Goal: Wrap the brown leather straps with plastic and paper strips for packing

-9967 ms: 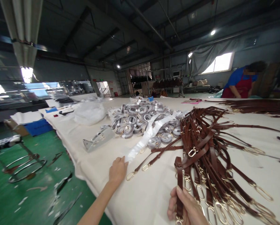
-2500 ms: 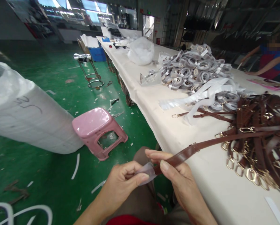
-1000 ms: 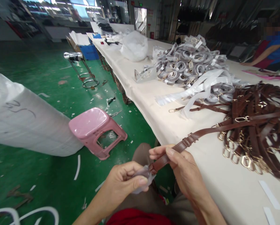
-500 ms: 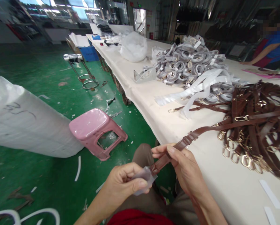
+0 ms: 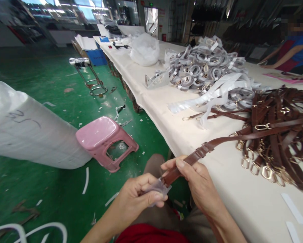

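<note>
A brown leather strap (image 5: 199, 152) runs from the pile of brown straps (image 5: 275, 135) on the table down to my hands. My right hand (image 5: 195, 175) is closed around it, thumb on top, a short way from its lower end. Translucent plastic wrapping (image 5: 158, 189) covers that lower end, and my left hand (image 5: 138, 195) pinches it between thumb and fingers. What lies inside the wrapping is hidden. Gold-coloured buckles (image 5: 266, 172) hang out of the strap pile to the right.
Coiled, wrapped straps (image 5: 204, 64) are heaped on the long white table (image 5: 181, 135), with loose plastic strips (image 5: 209, 96) before them. A pink stool (image 5: 100, 133) and a large white roll (image 5: 37, 131) stand on the left. Another person's arm (image 5: 288, 57) rests at the far right.
My right hand has slid slightly down the strap towards my left hand, and the wrapping now reaches a little further over the strap's end. The other person's arms have shifted.
</note>
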A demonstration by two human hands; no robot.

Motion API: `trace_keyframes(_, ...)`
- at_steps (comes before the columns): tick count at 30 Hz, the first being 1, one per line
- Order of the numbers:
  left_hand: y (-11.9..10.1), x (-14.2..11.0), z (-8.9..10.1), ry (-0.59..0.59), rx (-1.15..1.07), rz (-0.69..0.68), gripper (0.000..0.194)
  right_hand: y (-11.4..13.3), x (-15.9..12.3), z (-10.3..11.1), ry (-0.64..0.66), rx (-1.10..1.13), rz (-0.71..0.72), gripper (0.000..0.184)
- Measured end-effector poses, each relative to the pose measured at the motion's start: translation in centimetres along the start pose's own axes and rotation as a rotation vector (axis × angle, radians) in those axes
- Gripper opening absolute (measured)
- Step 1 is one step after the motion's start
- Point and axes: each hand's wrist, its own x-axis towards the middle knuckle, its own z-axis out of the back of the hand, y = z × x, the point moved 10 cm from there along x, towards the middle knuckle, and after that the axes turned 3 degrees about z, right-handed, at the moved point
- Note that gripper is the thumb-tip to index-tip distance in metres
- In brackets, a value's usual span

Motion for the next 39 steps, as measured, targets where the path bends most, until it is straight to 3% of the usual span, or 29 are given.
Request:
trace_keyframes(7, 0.3, -0.6, 0.1, 0.020, 0.254, 0.052, 0.011, 0.1, 0.1, 0.1, 0.009, -0.015, -0.020, 0.034)
trace_keyframes(10, 0.3, -0.7, 0.4, -0.004, 0.336, 0.042, 0.016, 0.6, -0.2, -0.3, 0.025, -0.062, -0.009, 0.035)
trace_keyframes(21, -0.1, 0.0, 0.3, -0.041, 0.310, 0.022, 0.016, 1.4, -0.7, -1.0, 0.069, -0.079, 0.026, 0.032)
trace_keyframes(36, -1.0, -0.4, 0.3, -0.018, 0.103, -0.033, 0.018, -1.2, -0.7, -2.2, 0.057, -0.030, -0.072, 0.034)
trace_keyframes(39, -1.0, -0.5, -0.1, 0.012, 0.069, -0.035, 0.023, -2.3, -1.2, -3.4, 0.123, -0.004, -0.113, 0.036)
